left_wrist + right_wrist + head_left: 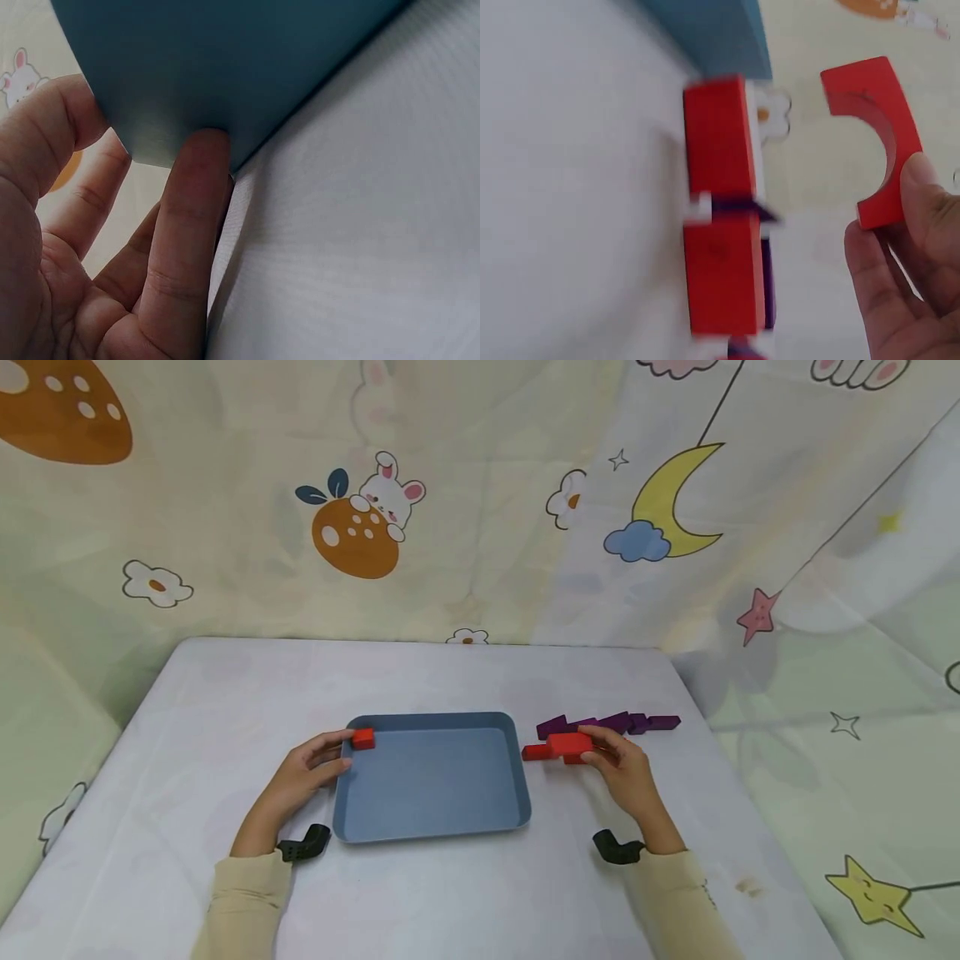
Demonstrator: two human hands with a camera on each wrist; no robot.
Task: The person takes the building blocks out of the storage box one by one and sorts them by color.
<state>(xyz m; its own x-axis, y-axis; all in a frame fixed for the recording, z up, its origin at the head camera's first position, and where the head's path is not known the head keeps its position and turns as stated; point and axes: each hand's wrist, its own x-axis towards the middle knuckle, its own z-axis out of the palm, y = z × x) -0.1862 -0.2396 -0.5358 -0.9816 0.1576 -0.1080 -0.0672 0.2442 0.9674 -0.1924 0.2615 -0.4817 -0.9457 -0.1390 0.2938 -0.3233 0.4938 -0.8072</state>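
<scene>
A blue-grey tray [435, 789] lies on the white table. My left hand [303, 772] pinches its left side near the far corner, with one finger curled at the rim and another against the outer wall [165, 82]. Inside that corner sits a small red block [363, 739], close by the fingertips. To the right of the tray, my right hand [626, 777] holds a red arch-shaped block [900, 142] by one end, between thumb and fingers. It is raised above two red blocks, one nearer the tray [716, 135] and another [721, 277] beside it.
Several purple blocks [663, 722] lie in a loose row behind the red ones, at the table's right. A cartoon-printed cloth [480, 527] hangs behind the table [450, 902]. Dark wrist mounts [306, 843] sit on both wrists.
</scene>
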